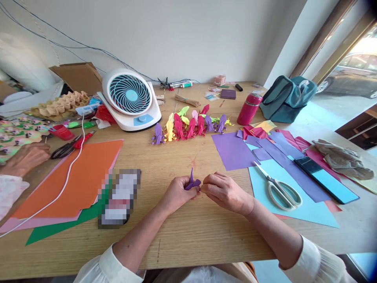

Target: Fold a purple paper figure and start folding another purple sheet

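Note:
Over the near middle of the table, my left hand (178,193) is closed around a small purple folded paper piece (193,184), with one thin point sticking up. My right hand (225,191) has its fingers pinched together at the right edge of that piece; its fingertips are partly hidden, and they seem to grip a tip of the same paper. Farther back stand several folded paper figures (191,127) in red, purple, yellow, pink and green. A purple sheet (231,151) lies to the right, close to white-handled scissors (284,194) resting on a light blue sheet (318,214).
Orange paper (73,177), a blurred-out phone (120,198) and a white cable (69,173) lie left, near another person's hand (28,157). Behind stands a white fan (129,98). A red bottle (249,109), teal bag (285,100) and dark-edged phone (326,179) are right.

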Demonstrator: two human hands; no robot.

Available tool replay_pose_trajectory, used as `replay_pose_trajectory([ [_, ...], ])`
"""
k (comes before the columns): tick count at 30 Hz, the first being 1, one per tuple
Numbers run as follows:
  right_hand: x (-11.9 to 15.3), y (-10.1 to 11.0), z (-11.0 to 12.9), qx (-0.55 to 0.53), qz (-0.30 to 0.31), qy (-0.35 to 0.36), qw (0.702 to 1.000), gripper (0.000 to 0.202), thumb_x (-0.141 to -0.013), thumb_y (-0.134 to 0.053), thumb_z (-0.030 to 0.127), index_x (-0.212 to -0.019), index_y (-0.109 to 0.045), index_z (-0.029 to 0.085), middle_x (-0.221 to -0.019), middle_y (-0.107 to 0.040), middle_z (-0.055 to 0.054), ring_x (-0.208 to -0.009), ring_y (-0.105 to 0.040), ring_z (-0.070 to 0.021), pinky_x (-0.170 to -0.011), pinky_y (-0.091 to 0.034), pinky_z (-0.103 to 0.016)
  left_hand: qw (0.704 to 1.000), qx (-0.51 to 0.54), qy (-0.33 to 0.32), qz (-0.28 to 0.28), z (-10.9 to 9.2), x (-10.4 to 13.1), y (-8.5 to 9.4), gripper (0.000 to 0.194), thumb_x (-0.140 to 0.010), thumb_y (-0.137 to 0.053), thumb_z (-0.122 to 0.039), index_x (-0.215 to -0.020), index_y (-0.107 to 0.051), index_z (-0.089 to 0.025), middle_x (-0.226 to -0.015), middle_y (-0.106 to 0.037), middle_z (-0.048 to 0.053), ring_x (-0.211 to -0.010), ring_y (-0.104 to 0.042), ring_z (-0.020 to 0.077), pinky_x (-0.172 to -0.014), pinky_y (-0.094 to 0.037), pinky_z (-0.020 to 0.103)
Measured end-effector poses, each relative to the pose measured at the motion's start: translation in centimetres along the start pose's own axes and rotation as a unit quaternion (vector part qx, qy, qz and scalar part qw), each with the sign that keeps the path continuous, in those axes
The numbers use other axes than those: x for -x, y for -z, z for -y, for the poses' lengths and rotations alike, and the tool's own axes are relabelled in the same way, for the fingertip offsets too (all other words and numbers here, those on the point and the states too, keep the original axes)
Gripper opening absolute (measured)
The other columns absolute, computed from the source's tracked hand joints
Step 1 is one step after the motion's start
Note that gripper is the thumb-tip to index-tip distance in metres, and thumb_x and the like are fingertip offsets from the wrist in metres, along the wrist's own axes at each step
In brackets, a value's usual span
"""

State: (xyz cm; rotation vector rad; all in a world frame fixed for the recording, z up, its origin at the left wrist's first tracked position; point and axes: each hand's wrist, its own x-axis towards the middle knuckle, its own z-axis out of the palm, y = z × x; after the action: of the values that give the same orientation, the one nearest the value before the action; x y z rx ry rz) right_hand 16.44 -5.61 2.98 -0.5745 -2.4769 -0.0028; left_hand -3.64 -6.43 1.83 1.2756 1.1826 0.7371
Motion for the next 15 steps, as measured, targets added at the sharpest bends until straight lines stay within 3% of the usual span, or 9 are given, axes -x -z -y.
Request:
replay_pose_trajectory([
  [15,-0.13,0.03,0.23,0.01,0.007,-0.007,1.0,0.016,-0.099,-0.046,0.012,-0.094,-0.061,0.016,-0.088,-0.065,-0.005,-0.071,-0.054,-0.0143,-0.068,-0.039,-0.029,0.998,-0.059,-0.013,-0.012,-0.25,0.13,0.11,0.018,-0.073,-0.066,-0.031,-0.071,-0.066,-0.013,-0.064,-0.06,-0.003,-0.058,-0.048,0.01,-0.055,-0.034,0.021],
])
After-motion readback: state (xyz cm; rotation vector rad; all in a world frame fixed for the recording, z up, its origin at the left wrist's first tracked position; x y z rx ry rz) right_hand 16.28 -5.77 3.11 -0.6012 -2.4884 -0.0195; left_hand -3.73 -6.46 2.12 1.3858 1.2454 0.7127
